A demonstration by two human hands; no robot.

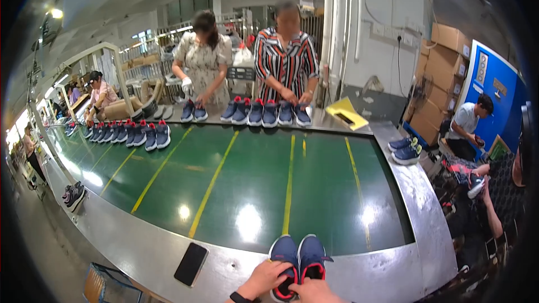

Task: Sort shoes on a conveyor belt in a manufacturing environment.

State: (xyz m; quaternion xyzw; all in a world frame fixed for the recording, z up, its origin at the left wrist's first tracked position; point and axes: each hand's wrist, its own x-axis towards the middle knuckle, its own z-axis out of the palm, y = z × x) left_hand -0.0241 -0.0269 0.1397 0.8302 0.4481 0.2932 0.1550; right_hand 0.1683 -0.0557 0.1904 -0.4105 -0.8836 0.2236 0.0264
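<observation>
A pair of navy sneakers with red-pink linings and white soles stands side by side at the near metal edge, toes pointing away from me. My left hand (265, 279) has its fingers curled over the opening of the left sneaker (283, 248). My right hand (315, 292), partly cut off by the lower edge, grips the heel of the right sneaker (311, 251). A loose strap or lace end sticks out at that shoe's right side. To the left of the pair, a black phone (191, 264) lies on the metal border.
A green conveyor belt (252, 174) with yellow lines stretches ahead, a row of navy sneakers (135, 133) on its far left. Two people handle more sneakers (263, 114) across it. A yellow sheet (346, 113), another pair (405, 151) and a dark pair (73, 195) rest on the border.
</observation>
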